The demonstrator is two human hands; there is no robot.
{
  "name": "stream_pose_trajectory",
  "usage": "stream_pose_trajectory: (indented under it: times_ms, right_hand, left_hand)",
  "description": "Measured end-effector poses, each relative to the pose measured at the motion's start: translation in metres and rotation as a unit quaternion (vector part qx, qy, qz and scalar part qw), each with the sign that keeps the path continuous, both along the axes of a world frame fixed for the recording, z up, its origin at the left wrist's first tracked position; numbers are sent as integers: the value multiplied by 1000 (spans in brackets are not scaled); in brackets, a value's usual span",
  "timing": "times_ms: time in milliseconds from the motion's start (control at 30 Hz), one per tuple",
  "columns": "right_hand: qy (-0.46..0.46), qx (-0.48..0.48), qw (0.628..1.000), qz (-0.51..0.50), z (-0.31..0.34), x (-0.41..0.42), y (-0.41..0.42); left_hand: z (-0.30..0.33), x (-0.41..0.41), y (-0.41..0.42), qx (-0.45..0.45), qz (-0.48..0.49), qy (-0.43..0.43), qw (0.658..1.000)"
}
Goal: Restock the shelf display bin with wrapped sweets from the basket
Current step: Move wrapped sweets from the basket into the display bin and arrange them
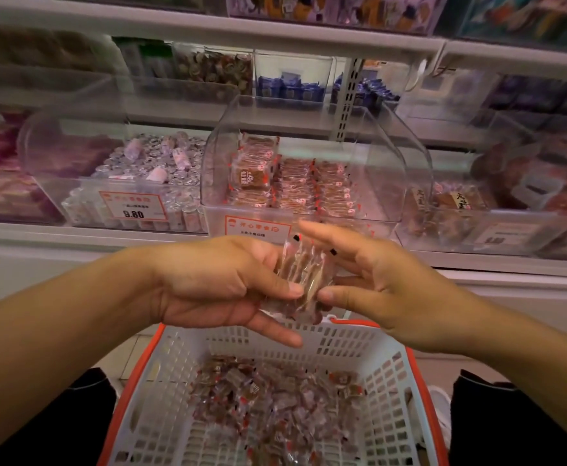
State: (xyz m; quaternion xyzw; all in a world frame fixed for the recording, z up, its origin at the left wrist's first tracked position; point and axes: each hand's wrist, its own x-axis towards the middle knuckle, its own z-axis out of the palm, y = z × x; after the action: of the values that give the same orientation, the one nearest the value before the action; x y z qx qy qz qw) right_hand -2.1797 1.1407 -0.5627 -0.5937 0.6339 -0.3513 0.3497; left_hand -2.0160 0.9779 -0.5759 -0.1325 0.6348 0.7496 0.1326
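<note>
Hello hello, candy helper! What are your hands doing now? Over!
Left hand and right hand hold a stack of sweets above the basket. Bin straight ahead, part filled. Nothing in the way.

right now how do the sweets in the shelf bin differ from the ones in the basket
The sweets in the clear bin stand packed in neat upright rows; the sweets in the basket lie in a loose, jumbled heap. The bin's rows leave its right part bare; the basket's heap covers much of its floor. Both are brown pieces in clear wrappers with red marks.
</note>
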Motion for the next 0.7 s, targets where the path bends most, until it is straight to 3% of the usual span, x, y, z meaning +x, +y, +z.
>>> stream_pose_trajectory:
  times_ms: [100,267,433,500,567,600,633,700]
  right_hand:
    - [16,-33,998,-43,1,-1,0]
    - [64,-39,997,-20,6,2,-3]
    - [112,-39,993,26,16,0,-10]
    - [96,-57,994,12,25,-3,-16]
    - [75,-79,994,-19,38,-10,-26]
    - [61,-85,993,-47,44,-15,-34]
    - [49,-86,992,-82,49,-22,-43]
    - [59,-71,986,-138,52,-33,-71]
  left_hand:
    - [6,-4,8,31,-16,1,999]
    - [11,-8,20,-90,4,-30,995]
    - [26,-6,17,-119,18,-35,992]
    - [40,-3,9,-105,55,0,993]
    - [55,-1,-7,-134,159,37,977]
    - [60,2,-16,-205,236,50,949]
    - [63,5,-27,-309,318,58,894]
    - [63,13,-48,-536,425,57,728]
